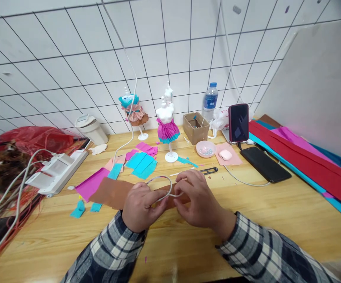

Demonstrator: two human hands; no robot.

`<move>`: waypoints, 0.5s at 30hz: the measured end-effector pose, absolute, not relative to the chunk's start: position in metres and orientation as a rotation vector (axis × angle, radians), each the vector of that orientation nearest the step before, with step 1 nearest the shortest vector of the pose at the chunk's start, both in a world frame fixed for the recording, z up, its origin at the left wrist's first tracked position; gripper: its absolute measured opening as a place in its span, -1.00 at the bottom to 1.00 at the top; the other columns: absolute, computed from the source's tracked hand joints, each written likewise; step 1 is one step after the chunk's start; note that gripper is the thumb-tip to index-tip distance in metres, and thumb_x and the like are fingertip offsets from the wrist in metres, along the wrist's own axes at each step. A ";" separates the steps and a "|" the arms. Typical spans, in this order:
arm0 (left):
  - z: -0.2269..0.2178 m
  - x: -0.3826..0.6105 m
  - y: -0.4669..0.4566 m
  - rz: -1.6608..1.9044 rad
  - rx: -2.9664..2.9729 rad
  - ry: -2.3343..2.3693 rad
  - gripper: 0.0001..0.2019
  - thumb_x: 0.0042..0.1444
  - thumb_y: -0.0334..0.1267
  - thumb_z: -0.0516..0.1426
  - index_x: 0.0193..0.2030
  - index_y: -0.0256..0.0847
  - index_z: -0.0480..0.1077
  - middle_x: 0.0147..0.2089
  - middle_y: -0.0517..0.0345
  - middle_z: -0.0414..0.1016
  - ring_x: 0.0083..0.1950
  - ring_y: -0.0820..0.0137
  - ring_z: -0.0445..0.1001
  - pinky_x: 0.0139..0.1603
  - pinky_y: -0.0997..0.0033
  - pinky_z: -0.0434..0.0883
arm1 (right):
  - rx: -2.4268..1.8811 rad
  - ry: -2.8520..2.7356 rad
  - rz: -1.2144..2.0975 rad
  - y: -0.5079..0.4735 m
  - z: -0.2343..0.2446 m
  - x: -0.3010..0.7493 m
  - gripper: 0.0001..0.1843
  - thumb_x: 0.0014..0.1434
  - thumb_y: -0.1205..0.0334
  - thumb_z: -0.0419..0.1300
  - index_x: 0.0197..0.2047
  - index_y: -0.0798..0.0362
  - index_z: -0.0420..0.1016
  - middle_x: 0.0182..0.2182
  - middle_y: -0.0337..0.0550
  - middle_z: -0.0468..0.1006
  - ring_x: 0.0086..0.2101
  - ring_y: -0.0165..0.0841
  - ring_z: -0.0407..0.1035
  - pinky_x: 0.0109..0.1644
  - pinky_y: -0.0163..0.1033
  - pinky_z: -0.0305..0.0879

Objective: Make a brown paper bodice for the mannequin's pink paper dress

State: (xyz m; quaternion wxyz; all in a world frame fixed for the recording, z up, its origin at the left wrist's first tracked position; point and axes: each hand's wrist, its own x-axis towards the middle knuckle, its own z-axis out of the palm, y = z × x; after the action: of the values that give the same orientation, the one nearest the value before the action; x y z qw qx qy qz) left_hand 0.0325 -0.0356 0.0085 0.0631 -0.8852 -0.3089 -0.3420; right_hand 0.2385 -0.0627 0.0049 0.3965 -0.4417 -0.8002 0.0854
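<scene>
Wooden tabletop point(182, 251) under apparently looped pale cord point(171, 185), tiled wall point(176, 55) behind.

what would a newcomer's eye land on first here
Probably the small white dress form in its magenta and turquoise skirt, standing near the middle of the picture. Nearer the wearer, the left hand and right hand hold a looped white cord above brown sheet material. The long red sheet at the right also stands out.
</scene>
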 end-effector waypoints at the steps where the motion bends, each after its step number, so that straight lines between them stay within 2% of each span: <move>1: 0.009 0.032 -0.036 -1.040 -2.671 -0.919 -0.88 0.17 -0.26 0.18 -0.31 -0.16 0.56 -0.67 0.29 0.32 -0.61 0.48 0.27 -0.41 0.38 0.23 | -1.112 -2.042 0.294 -0.063 0.006 0.238 -0.89 -0.01 0.30 0.22 -0.34 0.03 0.39 -0.26 -0.14 0.51 -0.18 -0.24 0.32 0.04 -0.06 0.11; 3: 0.009 0.033 -0.036 -1.050 -2.670 -0.901 -0.87 0.17 -0.22 0.20 -0.35 -0.15 0.56 -0.67 0.29 0.33 -0.61 0.49 0.26 -0.41 0.39 0.22 | -1.110 -2.055 0.398 -0.063 0.006 0.237 -0.93 0.02 0.30 0.19 -0.35 0.03 0.38 -0.36 -0.20 0.52 -0.26 -0.28 0.32 -0.01 -0.09 0.11; 5: 0.010 0.033 -0.036 -1.046 -2.676 -0.907 -0.89 0.16 -0.22 0.21 -0.35 -0.13 0.55 -0.66 0.30 0.34 -0.60 0.49 0.27 -0.38 0.38 0.21 | -1.129 -2.051 0.415 -0.063 0.004 0.236 -0.97 0.09 0.29 0.17 -0.34 0.01 0.41 -0.39 -0.25 0.55 -0.30 -0.30 0.33 0.08 -0.03 0.03; 8: 0.012 0.033 -0.037 -0.988 -2.707 -0.983 -0.91 0.17 -0.27 0.18 -0.29 -0.09 0.54 -0.61 0.30 0.39 -0.49 0.45 0.36 -0.14 0.27 0.25 | -1.163 -2.040 0.365 -0.063 0.001 0.236 -0.96 0.14 0.23 0.19 -0.31 -0.02 0.46 -0.36 -0.28 0.59 -0.28 -0.31 0.35 0.23 0.05 -0.16; 10: 0.012 0.033 -0.038 -0.926 -2.750 -1.045 -0.89 0.18 -0.30 0.14 -0.26 -0.09 0.52 -0.56 0.29 0.42 -0.42 0.42 0.41 0.01 0.15 0.20 | -1.165 -2.056 0.320 -0.063 0.000 0.235 -0.93 0.18 0.21 0.18 -0.32 -0.03 0.47 -0.36 -0.28 0.59 -0.28 -0.32 0.36 0.27 0.05 -0.21; 12: 0.012 0.034 -0.040 -0.877 -2.793 -1.079 -0.87 0.18 -0.33 0.10 -0.26 -0.12 0.50 -0.54 0.27 0.43 -0.40 0.40 0.40 -0.01 0.14 0.19 | -1.160 -2.086 0.269 -0.063 -0.002 0.235 -0.90 0.19 0.23 0.16 -0.36 -0.02 0.46 -0.41 -0.29 0.57 -0.31 -0.34 0.34 0.27 0.03 -0.19; 15: 0.009 0.041 -0.044 -0.889 -2.833 -1.096 -0.87 0.15 -0.34 0.08 -0.36 -0.17 0.46 -0.56 0.25 0.38 -0.45 0.41 0.35 -0.16 0.20 0.22 | -1.139 -2.117 0.175 -0.065 -0.002 0.232 -0.86 0.19 0.24 0.14 -0.41 -0.01 0.43 -0.47 -0.30 0.52 -0.35 -0.36 0.32 0.21 0.00 -0.07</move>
State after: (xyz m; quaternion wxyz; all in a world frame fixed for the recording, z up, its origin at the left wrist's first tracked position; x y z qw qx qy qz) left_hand 0.0408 -0.0437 0.0093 -0.0118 -0.8950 -0.3463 -0.2808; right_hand 0.2321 -0.0650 -0.0025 0.3575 -0.4413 -0.8203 0.0676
